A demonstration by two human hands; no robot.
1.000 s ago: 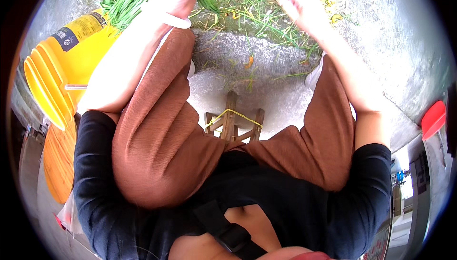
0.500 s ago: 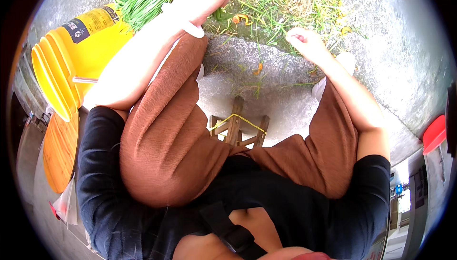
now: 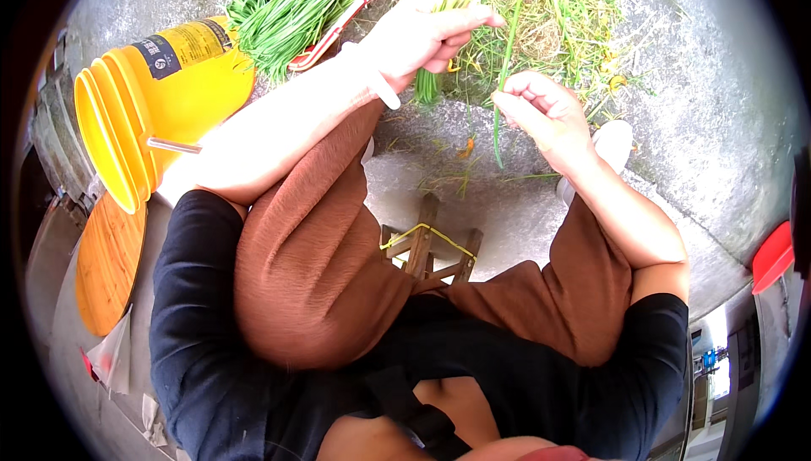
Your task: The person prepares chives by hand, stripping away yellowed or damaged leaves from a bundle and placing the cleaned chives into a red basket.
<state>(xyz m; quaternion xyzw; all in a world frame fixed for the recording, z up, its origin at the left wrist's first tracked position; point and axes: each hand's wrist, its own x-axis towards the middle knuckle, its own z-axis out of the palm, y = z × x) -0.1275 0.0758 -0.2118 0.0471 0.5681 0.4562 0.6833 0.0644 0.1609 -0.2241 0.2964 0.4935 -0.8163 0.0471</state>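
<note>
My right hand (image 3: 547, 116) pinches a single long green chive stalk (image 3: 508, 51) between thumb and fingertips. The stalk stands nearly upright, with its lower end hanging below the fingers. To its left, my left hand (image 3: 418, 39) is closed around a small bunch of chives (image 3: 428, 87), whose ends show above and below the fist. The left index finger and thumb point towards the stalk. Beyond both hands lies a loose heap of green and yellowed stalks (image 3: 549, 13). A thick pile of chives (image 3: 308, 9) rests in a red plastic basket (image 3: 355, 12) at the upper left.
Stacked yellow buckets (image 3: 182, 81) lie on their side at the left, near a round wooden board (image 3: 110, 267). Between my knees is a wooden stool (image 3: 422, 246) tied with yellow cord. A red object (image 3: 772, 257) sits at the far right. Scraps dot the concrete (image 3: 481, 127).
My right hand has risen slightly and now holds a single stalk. My left hand has come down and right, showing its bunch and more of the red basket. The whole view has shifted somewhat.
</note>
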